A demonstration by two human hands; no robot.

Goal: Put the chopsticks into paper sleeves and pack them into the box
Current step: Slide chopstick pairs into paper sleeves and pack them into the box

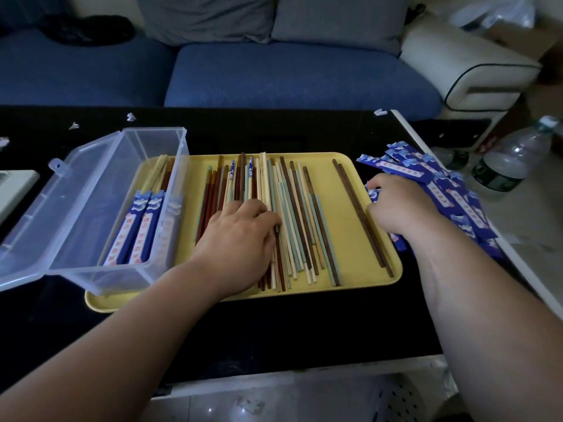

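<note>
A yellow tray (pixel 344 178) on the black table holds several loose chopsticks (pixel 292 214) in brown, cream and pale green. My left hand (pixel 240 236) lies on the middle of this pile, fingers curled over a few sticks. A clear plastic box (pixel 128 208) with its lid open stands on the tray's left end and holds sleeved chopsticks (pixel 137 229) in blue paper. To the right of the tray lies a heap of blue paper sleeves (pixel 438 181). My right hand (pixel 402 205) is on that heap and pinches a sleeve at the tray's right edge.
A separate dark brown chopstick pair (pixel 362 214) lies alone on the tray's right side. Plastic water bottles (pixel 511 156) stand on the floor at the right. A blue sofa (pixel 274 74) runs behind the table. Paper scraps (pixel 131 117) dot the table's far edge.
</note>
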